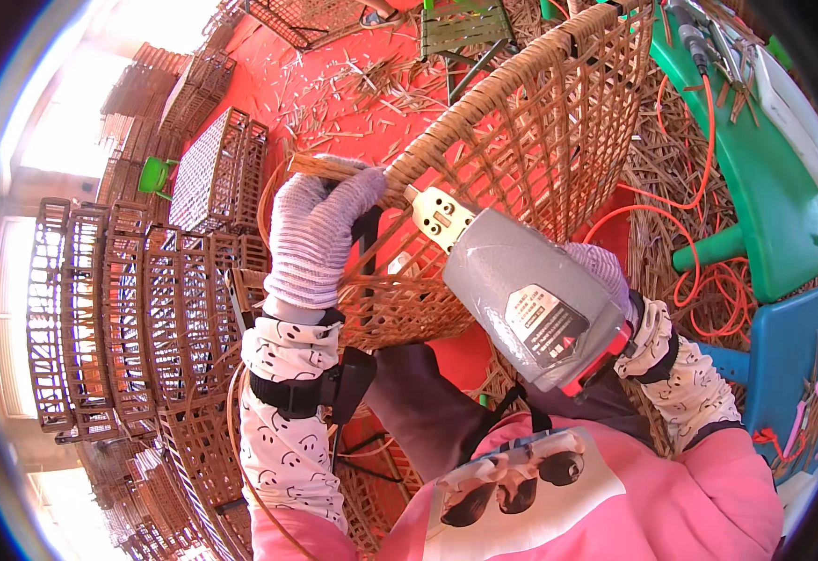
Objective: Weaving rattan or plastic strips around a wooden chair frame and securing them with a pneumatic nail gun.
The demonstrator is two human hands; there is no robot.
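Observation:
My left hand (320,224), in a pale lilac ribbed glove, is closed round a flat bundle of rattan strips (325,167). It grips them at the end of the wrapped rim (470,103) of an openwork rattan basket frame (549,150). My right hand (603,271), gloved too, is mostly hidden behind a grey nail gun (530,290) and holds it from the far side. The gun's yellow nose (439,217) points up and left, its tip at the rim close beside my left fingers. Whether the tip touches the rattan I cannot tell.
Stacked brown woven crates (128,309) fill the left side. A green plastic table (755,168) with tools stands at the right, above a blue stool (788,365). An orange cord (652,210) loops nearby. Rattan scraps (362,84) litter the red floor; a folding stool (465,33) stands beyond.

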